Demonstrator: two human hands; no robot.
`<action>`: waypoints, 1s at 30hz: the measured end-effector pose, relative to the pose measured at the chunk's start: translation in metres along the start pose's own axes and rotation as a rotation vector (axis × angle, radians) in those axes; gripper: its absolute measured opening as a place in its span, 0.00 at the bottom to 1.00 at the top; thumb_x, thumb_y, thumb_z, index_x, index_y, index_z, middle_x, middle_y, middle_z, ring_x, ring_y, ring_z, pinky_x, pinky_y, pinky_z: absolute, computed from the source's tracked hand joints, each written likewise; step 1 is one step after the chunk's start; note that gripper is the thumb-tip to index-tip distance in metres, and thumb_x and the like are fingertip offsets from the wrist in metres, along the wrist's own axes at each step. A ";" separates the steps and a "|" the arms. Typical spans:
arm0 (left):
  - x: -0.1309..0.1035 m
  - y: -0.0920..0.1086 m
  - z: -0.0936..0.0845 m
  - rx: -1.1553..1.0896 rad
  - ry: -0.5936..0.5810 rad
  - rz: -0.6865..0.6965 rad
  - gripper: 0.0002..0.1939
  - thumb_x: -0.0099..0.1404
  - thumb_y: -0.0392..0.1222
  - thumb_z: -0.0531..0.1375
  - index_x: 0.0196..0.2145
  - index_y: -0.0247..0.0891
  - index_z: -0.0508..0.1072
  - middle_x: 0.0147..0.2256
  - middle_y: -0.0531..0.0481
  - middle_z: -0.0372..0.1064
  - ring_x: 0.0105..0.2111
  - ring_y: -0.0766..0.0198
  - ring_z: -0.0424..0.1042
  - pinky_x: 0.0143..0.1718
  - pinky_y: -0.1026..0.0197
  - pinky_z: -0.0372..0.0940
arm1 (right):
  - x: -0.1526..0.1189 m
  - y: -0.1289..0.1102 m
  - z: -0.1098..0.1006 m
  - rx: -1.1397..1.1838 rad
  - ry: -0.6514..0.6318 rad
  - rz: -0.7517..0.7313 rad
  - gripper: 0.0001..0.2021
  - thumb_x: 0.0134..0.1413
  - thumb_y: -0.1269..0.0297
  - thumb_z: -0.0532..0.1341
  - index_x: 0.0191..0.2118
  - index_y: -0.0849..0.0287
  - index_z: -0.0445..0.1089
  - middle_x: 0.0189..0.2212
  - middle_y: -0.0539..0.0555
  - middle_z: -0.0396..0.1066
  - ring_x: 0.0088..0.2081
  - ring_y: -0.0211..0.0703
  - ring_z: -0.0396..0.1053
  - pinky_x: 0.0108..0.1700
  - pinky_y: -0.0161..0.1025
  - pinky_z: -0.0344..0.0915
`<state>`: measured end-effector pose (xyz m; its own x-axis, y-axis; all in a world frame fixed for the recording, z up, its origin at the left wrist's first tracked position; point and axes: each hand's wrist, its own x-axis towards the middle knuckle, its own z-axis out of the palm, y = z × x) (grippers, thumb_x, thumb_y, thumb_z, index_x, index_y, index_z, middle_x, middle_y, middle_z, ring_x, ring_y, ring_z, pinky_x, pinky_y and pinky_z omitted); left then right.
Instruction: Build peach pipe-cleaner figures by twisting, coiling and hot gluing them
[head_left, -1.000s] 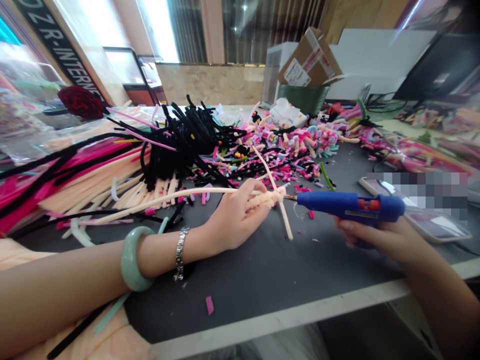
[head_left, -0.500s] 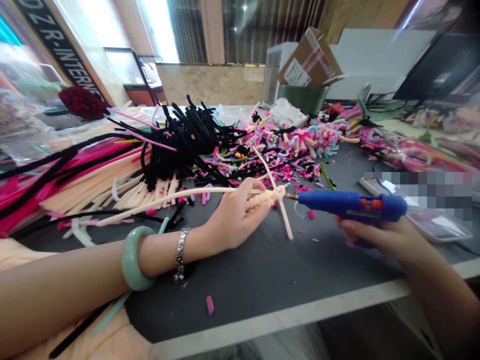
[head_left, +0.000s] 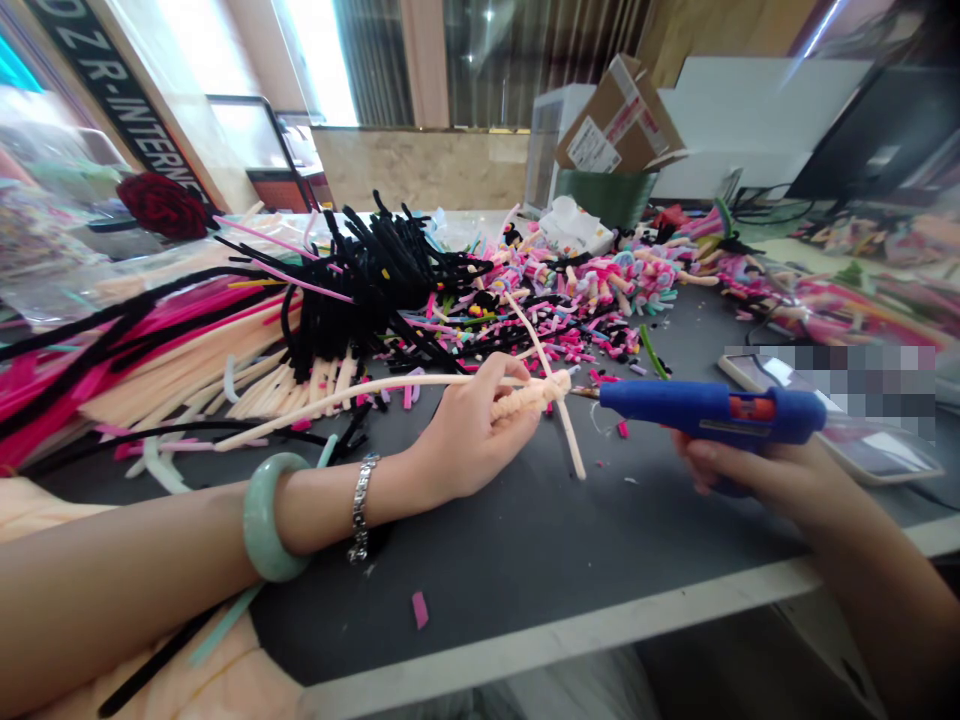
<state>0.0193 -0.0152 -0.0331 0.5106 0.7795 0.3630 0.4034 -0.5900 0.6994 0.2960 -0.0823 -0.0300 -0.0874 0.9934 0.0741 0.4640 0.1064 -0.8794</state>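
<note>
Nearest, a small flat pink scrap [head_left: 419,610] lies on the dark grey tabletop [head_left: 525,555], low in the frame left of centre. Right of centre, the right hand [head_left: 739,465] has its fingers curled round the grip of a blue plastic glue gun [head_left: 667,402]; whether one presses the trigger cannot be told. At mid-frame, the left hand [head_left: 472,430] pinches a cream, fuzzy, knotted strip [head_left: 525,402] between thumb and fingers, its end beside the metal nozzle [head_left: 585,392] (touching or just short, it is hard to say). For a neat join, the pinch should probably stay firm and the fingertips well back from the hot tip, with glue applied sparingly. Beyond, upper left of centre, stands a bundle of black fuzzy stems [head_left: 375,270].
</note>
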 end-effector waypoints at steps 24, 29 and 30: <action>0.000 -0.002 0.001 0.057 0.016 0.024 0.18 0.56 0.44 0.63 0.42 0.41 0.62 0.31 0.56 0.73 0.26 0.68 0.68 0.30 0.66 0.61 | -0.003 0.001 0.005 0.261 0.096 -0.088 0.12 0.44 0.58 0.68 0.34 0.60 0.73 0.22 0.51 0.70 0.18 0.36 0.64 0.19 0.35 0.65; 0.000 -0.001 0.001 0.089 0.028 0.023 0.16 0.57 0.42 0.62 0.42 0.41 0.63 0.31 0.56 0.72 0.25 0.69 0.67 0.30 0.66 0.61 | -0.003 0.002 0.004 0.280 0.126 -0.110 0.12 0.45 0.59 0.68 0.35 0.60 0.73 0.24 0.51 0.70 0.19 0.36 0.65 0.20 0.37 0.66; 0.001 -0.001 0.001 0.093 0.031 0.025 0.16 0.57 0.41 0.62 0.42 0.41 0.63 0.31 0.56 0.72 0.25 0.69 0.67 0.30 0.66 0.61 | -0.002 0.002 0.005 0.275 0.137 -0.108 0.12 0.45 0.59 0.68 0.35 0.60 0.73 0.22 0.50 0.69 0.19 0.37 0.65 0.20 0.37 0.66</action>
<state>0.0198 -0.0144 -0.0339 0.4979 0.7698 0.3994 0.4602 -0.6248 0.6307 0.2932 -0.0846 -0.0343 0.0045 0.9755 0.2202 0.2014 0.2148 -0.9557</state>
